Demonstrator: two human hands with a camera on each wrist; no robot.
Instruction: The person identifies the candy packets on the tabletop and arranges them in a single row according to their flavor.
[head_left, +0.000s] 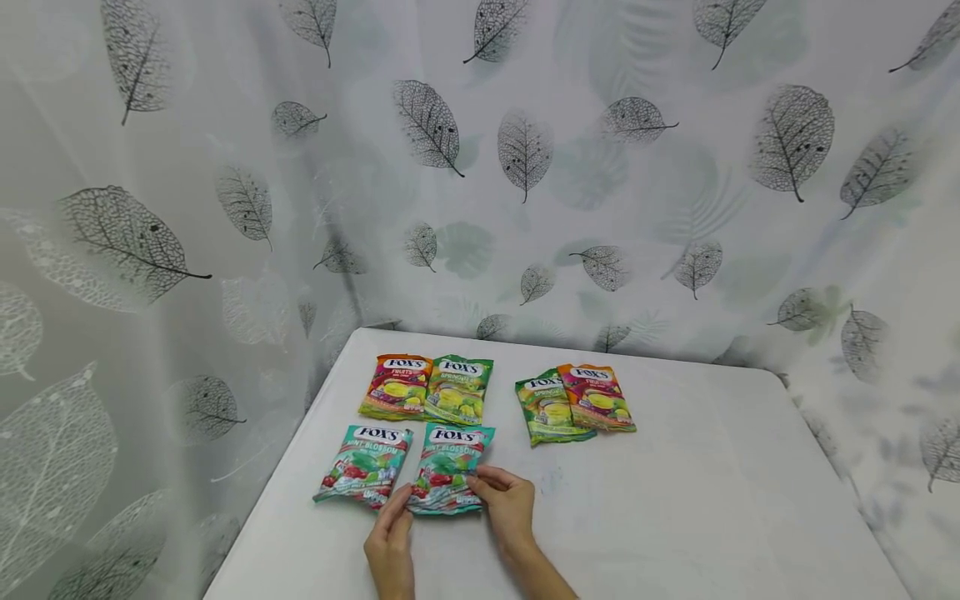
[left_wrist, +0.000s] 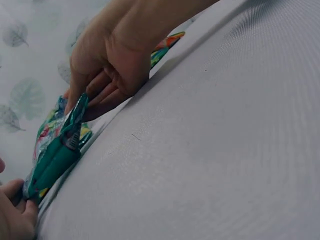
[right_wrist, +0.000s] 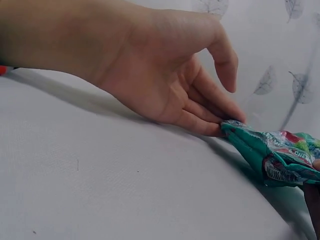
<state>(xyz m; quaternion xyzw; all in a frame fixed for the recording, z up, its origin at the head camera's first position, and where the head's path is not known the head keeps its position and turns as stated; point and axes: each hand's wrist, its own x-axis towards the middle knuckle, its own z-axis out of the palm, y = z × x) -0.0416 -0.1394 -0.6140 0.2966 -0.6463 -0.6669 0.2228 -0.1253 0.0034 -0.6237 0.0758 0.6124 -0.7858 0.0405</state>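
A teal Mint Blossom candy bag (head_left: 446, 471) lies between both hands at the front left of the table. The fingertips of my left hand (head_left: 392, 537) touch its lower left corner; the right wrist view shows the left thumb (right_wrist: 227, 70) raised off the bag. At the bag's right edge, my right hand (head_left: 510, 508) pinches the lower right side, thumb on top. In the left wrist view the right hand (left_wrist: 107, 65) has its fingers curled by the bag's corner. A second teal Mint Blossom bag (head_left: 365, 467) lies just left of the held one.
Behind the teal bags, an orange Fruits bag (head_left: 397, 387) and a green Spring bag (head_left: 457, 390) lie side by side. Farther right, another Fruits bag (head_left: 596, 398) overlaps another Spring bag (head_left: 551, 408). A leaf-patterned curtain (head_left: 525, 233) stands around the white table (head_left: 712, 483).
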